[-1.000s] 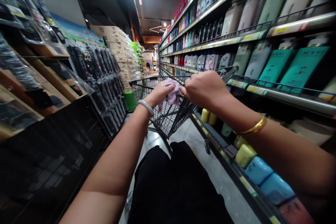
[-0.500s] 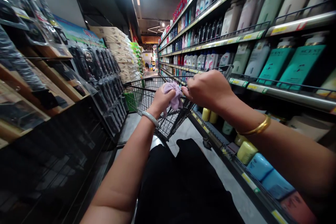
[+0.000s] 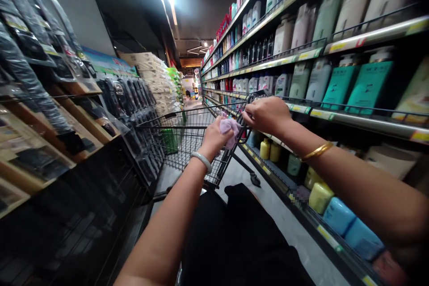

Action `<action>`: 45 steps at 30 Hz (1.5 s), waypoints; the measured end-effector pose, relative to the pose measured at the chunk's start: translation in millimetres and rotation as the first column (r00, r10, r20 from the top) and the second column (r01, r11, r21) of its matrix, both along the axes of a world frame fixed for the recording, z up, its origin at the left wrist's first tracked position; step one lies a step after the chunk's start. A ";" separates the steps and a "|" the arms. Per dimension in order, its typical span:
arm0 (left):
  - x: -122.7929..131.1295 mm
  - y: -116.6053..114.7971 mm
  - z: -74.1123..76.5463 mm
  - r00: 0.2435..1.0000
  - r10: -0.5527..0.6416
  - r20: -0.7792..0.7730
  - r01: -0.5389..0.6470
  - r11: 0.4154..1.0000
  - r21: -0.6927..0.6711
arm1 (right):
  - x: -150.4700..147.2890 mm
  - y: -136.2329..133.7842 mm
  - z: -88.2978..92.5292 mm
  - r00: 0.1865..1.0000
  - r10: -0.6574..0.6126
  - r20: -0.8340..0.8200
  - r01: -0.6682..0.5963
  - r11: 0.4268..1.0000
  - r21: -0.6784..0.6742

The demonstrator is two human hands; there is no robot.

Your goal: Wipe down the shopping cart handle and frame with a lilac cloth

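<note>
My left hand (image 3: 214,137) is closed around a crumpled light-purple cloth (image 3: 229,131), which lies against the handle end of a black wire shopping cart (image 3: 187,143). A grey-white bangle circles that wrist. To its right my right hand (image 3: 268,114) is curled into a fist at the corner of the cart handle (image 3: 241,120); the fingers' undersides are hidden. A gold bracelet sits on the right wrist. The cart stands at an angle before me, with one rear wheel (image 3: 255,179) showing on the tiles.
Shelves of bottles (image 3: 368,80) run along the right, with yellow and blue packs (image 3: 338,214) on the lowest one. At left hang packaged goods (image 3: 127,103) above a dark panel (image 3: 60,214). Stacked cartons (image 3: 152,78) and a green bin (image 3: 169,140) stand farther along the aisle.
The cart has turned, its basket swinging left and its rear wheel showing more. Both hands have moved slightly right and down with it, keeping hold. My view has shifted a little.
</note>
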State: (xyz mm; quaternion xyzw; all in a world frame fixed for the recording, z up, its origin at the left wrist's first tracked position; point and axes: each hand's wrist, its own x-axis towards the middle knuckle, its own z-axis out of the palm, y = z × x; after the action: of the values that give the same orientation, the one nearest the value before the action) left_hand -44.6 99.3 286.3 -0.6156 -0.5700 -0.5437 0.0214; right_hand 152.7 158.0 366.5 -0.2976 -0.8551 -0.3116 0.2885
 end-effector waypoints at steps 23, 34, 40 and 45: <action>11.0 6.3 16.5 0.963 0.180 -0.203 -0.176 0.984 0.037 | 16.6 20.1 -3.5 0.998 0.061 -0.029 -0.061 0.998 -0.013; 14.6 13.2 21.5 0.907 -0.306 0.289 0.331 0.943 -0.041 | -25.6 12.9 -55.2 0.878 0.473 -0.068 -0.478 0.869 -0.129; 6.7 0.4 29.7 0.877 -0.379 0.294 0.432 0.891 -0.141 | -52.5 22.2 -71.9 0.888 0.403 -0.224 -0.418 0.908 -0.022; -63.1 -10.7 38.9 0.998 -0.066 -0.008 0.061 0.956 -0.288 | -45.4 33.4 -80.6 0.899 0.412 -0.145 -0.404 0.911 0.083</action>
State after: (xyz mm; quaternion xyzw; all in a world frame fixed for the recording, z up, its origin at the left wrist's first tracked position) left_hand -107.7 88.6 325.2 -0.6351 -0.6226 -0.4500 -0.0808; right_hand 107.4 191.4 285.9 -0.1283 -0.8643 -0.2411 0.4224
